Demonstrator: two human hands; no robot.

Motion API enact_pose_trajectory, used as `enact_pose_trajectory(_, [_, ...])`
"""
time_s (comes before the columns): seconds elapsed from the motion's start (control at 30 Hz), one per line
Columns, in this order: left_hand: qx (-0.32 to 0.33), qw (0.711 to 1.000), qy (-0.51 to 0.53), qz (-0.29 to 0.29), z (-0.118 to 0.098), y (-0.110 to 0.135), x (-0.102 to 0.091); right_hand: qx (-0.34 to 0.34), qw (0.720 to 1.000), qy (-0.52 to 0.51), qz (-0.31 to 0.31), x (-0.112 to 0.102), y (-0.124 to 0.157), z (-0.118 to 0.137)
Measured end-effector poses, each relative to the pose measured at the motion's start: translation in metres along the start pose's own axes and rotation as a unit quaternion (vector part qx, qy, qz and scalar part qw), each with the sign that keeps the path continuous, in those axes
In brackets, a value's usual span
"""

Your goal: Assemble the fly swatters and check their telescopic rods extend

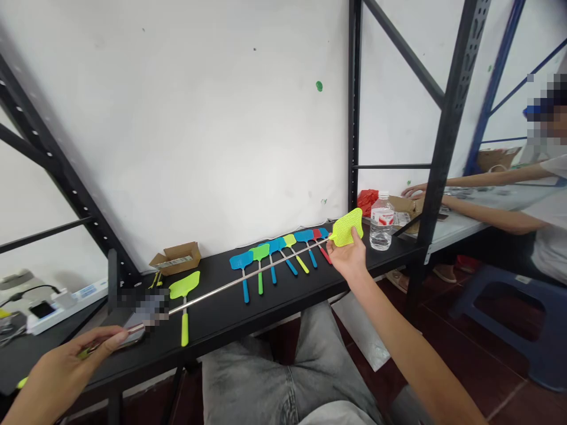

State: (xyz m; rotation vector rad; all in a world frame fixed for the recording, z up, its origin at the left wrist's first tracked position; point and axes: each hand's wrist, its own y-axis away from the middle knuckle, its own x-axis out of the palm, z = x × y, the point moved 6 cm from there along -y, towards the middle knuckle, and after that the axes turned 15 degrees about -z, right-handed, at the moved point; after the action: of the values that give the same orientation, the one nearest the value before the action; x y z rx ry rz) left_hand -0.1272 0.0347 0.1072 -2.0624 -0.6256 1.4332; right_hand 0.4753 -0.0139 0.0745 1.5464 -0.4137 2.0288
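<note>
A long fly swatter stretches across the black shelf: a thin silver telescopic rod ending in a yellow-green mesh head. My left hand is closed round the handle end at the lower left. At the right, my right hand pinches the yellow-green head between thumb and fingers, just above the shelf. Under the rod lies a row of short swatters in blue, green, yellow and red. One more yellow-green swatter lies apart at the left.
A small open cardboard box sits by the wall. A water bottle stands right of my right hand. Black rack uprights separate me from another person's arms working at a table on the right. A blue stool stands below.
</note>
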Motion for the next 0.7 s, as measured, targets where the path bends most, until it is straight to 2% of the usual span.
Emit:
enact_pose_trajectory(0.2, [-0.029,0.997,0.04,0.054,-0.009,0.002,-0.001,-0.043,0.998,0.038,-0.029,-0.007,-0.008,0.006])
enact_pose_trajectory(0.37, [-0.05,0.993,0.04,0.096,-0.025,0.002,-0.001,-0.167,0.976,0.121,-0.067,-0.014,-0.011,0.018])
enact_pose_trajectory(0.43, [-0.054,0.993,0.035,0.1,-0.027,0.002,-0.003,-0.19,0.97,0.13,-0.08,-0.015,-0.011,0.022])
enact_pose_trajectory(0.57, [-0.038,0.992,0.043,0.116,-0.03,0.001,-0.002,-0.207,0.966,0.136,-0.072,-0.011,-0.007,0.024])
enact_pose_trajectory(0.63, [-0.009,0.99,0.053,0.127,-0.041,0.002,0.001,-0.204,0.967,0.139,-0.062,-0.006,-0.001,0.019])
enact_pose_trajectory(0.7, [0.022,0.994,0.044,0.1,-0.058,0.002,0.002,-0.185,0.969,0.156,-0.045,-0.001,0.008,0.005])
